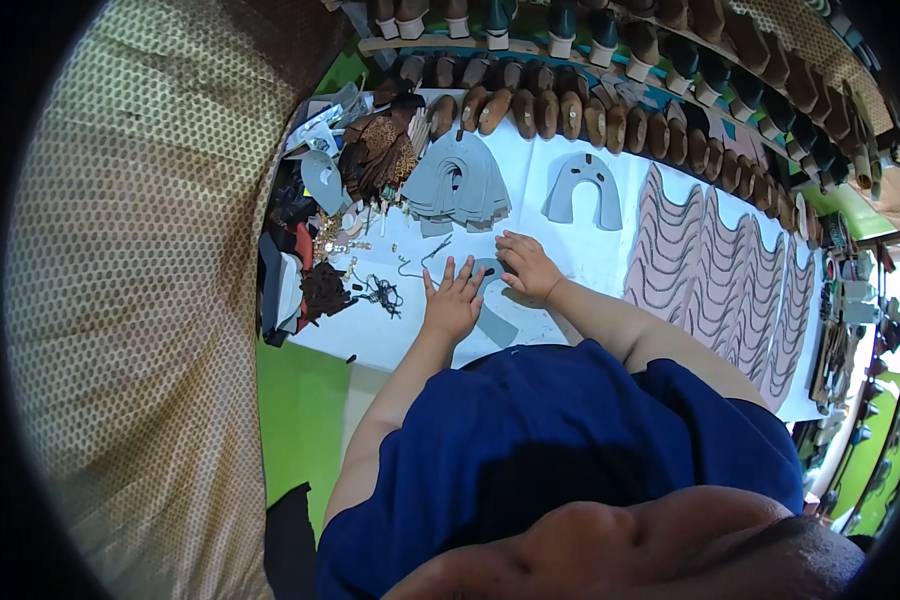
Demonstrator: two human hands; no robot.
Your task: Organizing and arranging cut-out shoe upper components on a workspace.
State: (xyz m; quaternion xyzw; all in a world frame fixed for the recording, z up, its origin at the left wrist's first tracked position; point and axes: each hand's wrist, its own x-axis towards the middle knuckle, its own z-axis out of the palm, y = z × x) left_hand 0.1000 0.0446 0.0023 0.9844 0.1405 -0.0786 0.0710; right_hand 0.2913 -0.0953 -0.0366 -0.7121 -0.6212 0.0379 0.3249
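A grey horseshoe-shaped piece (497,326), like a shoe upper, lies on the white tabletop close to my body, partly covered by my hands. My left hand (453,302) rests with fingers spread on its left side. From the right, my right hand (532,268) reaches over the piece's top edge, fingers lying loosely outstretched, with nothing visibly gripped. A dark spot shows on the piece between the hands. Just beyond my left hand, a thin dark chain or cord (420,268) lies on the table. Farther off sits another grey horseshoe piece (582,188) with dark marks.
A fanned stack of grey pieces (457,185) lies at the back. Brown patterned strips (378,155) and tangled black cord (382,296) sit left. Pinkish wavy-edged pieces (715,270) cover the right side. Shoe lasts (548,114) line the back edge. A patterned curtain (150,300) hangs left.
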